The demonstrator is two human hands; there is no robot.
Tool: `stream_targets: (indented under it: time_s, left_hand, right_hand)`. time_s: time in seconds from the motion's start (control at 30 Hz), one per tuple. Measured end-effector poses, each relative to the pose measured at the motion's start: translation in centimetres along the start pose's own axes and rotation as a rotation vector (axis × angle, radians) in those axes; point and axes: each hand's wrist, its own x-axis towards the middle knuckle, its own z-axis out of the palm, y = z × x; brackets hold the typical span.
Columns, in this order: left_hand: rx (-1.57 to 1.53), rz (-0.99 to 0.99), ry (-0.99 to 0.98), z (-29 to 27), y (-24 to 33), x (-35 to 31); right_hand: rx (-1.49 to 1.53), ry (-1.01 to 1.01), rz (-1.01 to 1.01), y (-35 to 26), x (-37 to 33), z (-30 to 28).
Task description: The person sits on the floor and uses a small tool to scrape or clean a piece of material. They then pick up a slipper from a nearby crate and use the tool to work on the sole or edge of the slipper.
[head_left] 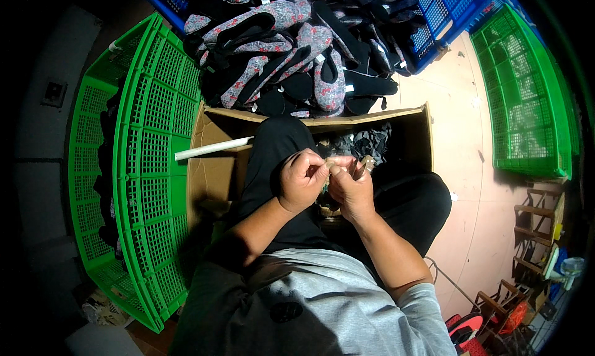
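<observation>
My left hand (302,180) and my right hand (354,190) meet over my lap, their fingertips almost touching. Both are closed in a pinch. Whatever sits between the fingertips is too small to make out. A small pale, shiny piece (368,164) shows at the fingers of my right hand; its kind is unclear. Beneath and beyond the hands stands an open cardboard box (396,112) with dark fabric scraps (370,142) in it. Past the box rises a heap of grey-and-red floral slip-on shoes (328,83) with black insides and small white tags.
A tall green plastic crate (158,170) with dark items stands at my left, a white tube (212,148) beside it. Blue crates (443,15) border the heap. Another green crate (527,95) is at the far right, with wooden racks (534,222) nearer on the pale floor (462,170).
</observation>
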Motion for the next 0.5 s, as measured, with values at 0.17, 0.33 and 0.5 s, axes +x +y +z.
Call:
stream_targets:
  time_s: [0.17,0.33,0.5]
  left_hand:
    - [0.002,0.011,0.0,0.02,0.03,0.0]
    - [0.009,0.066,-0.012,-0.05,-0.08,0.04]
    - [0.012,0.08,-0.009,-0.02,-0.23,0.02]
  right_hand:
    - [0.008,-0.004,-0.003,0.15,0.02,-0.1]
    - [-0.013,0.011,0.01,0.02,-0.02,-0.01]
    - [0.0,0.022,0.017,0.1,0.01,0.01]
